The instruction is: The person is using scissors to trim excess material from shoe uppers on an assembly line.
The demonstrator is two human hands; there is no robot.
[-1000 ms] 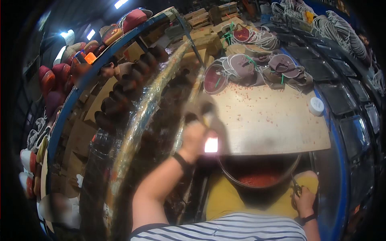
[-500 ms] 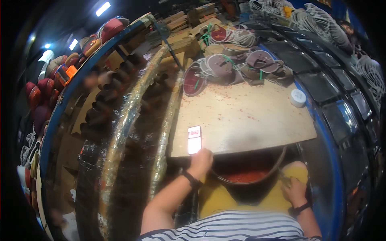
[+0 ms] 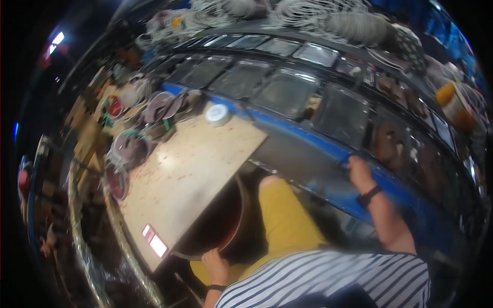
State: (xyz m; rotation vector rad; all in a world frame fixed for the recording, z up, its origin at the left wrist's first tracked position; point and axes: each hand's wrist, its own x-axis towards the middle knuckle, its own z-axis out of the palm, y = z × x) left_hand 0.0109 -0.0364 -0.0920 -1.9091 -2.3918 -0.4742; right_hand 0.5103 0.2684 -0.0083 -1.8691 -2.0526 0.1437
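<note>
My left hand [image 3: 216,267] is at the near rim of a round dark bucket [image 3: 245,215], its fingers curled over the edge. Reddish material shows low inside the bucket, which stands between my knees, partly under a light wooden board [image 3: 200,159]. My right hand [image 3: 361,174] is closed and stretched out to the right, at the blue rail [image 3: 313,141] of a rack. Blur hides what its fingers hold, if anything. A phone [image 3: 155,240] with a lit screen lies on the board's near left corner.
At the board's far end are a round white container [image 3: 217,115] and several purple-grey shoe parts [image 3: 131,146]. Red scraps dot the board. Beyond the blue rail lie rows of dark trays [image 3: 285,92]. Wrapped rails [image 3: 126,246] run along the left.
My view has swung to the right. My left hand has gone from beside the phone to the bucket's rim. My right hand has left my knee and reached out to the blue rail.
</note>
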